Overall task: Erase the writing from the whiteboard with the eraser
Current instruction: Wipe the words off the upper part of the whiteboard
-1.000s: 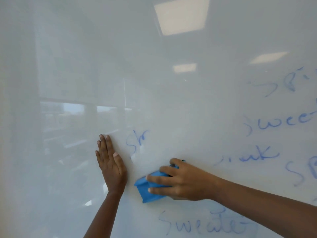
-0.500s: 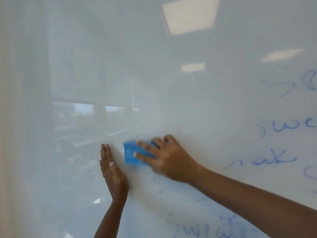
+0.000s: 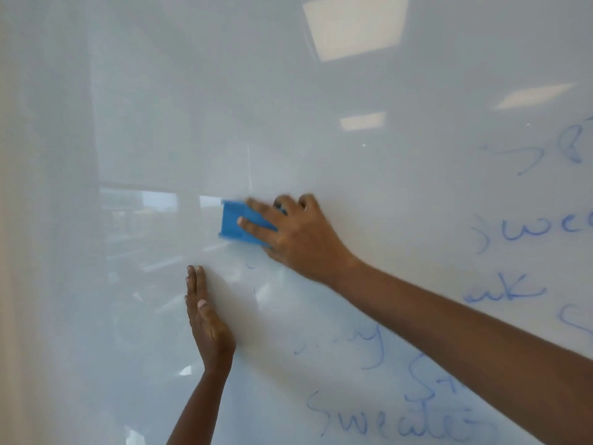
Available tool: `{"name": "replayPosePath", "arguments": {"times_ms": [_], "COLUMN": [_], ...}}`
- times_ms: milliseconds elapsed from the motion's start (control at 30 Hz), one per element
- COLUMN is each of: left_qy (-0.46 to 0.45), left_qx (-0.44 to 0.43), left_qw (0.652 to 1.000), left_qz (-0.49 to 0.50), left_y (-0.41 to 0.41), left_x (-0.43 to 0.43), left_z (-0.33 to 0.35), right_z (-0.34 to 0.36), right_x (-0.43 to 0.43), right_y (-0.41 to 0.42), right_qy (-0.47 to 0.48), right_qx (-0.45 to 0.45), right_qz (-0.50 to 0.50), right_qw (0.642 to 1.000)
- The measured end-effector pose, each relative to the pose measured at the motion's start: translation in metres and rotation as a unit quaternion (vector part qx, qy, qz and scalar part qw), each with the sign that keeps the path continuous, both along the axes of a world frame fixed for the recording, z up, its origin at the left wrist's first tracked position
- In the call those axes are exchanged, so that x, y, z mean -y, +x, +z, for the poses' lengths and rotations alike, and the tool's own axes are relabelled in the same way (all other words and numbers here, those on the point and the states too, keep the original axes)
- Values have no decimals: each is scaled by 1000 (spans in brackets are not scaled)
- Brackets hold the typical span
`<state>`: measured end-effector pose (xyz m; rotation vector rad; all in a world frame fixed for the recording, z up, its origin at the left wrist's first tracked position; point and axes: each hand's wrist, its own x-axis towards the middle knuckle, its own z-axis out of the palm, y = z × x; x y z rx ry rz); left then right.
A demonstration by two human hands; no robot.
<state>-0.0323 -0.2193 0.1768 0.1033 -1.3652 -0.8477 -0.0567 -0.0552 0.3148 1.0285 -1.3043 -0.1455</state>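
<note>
A glossy whiteboard (image 3: 369, 155) fills the view. My right hand (image 3: 295, 236) presses a blue eraser (image 3: 232, 224) flat against the board at centre, fingers spread over it. Below it, my left hand (image 3: 205, 319) lies flat on the board with straight fingers, holding nothing. Blue writing (image 3: 394, 419) reading roughly "Sweater" runs along the bottom. More blue words (image 3: 532, 229) stand at the right edge, partly smeared. Faint blue traces (image 3: 372, 345) lie between my two arms.
Ceiling lights (image 3: 356, 24) and a window (image 3: 141, 203) are reflected in the board. The board's left part shows no writing. A beige strip (image 3: 9, 252) runs down the far left edge.
My right hand has swept the eraser up and to the left, over the small blue word beside my left hand, which is now gone. My left hand stays flat on the board.
</note>
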Motion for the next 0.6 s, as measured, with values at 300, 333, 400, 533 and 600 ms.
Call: {"name": "replayPosePath", "arguments": {"times_ms": [300,333,400,533,600], "left_qy": [-68,-97,-129,-166,-195], "left_qx": [49,65,86,108,120], "left_qw": [996,992,986,978,971], "left_qz": [26,42,58,70,74], "left_y": [11,10,7,1,-1], "left_x": [-3,-7,-17,-38,-44], "left_z": [5,8,15,31,35], "right_z": [-112,-96,-53,7,-5], "right_x": [-75,-86,-105,-131,-123], "right_y": [-16,-17,-17,-16,-14], "right_qy": [276,242,144,-101,-178], "right_qx": [-9,-8,-11,41,54], "right_qz": [11,28,34,1,7], "right_qw": [961,970,989,994,983]}}
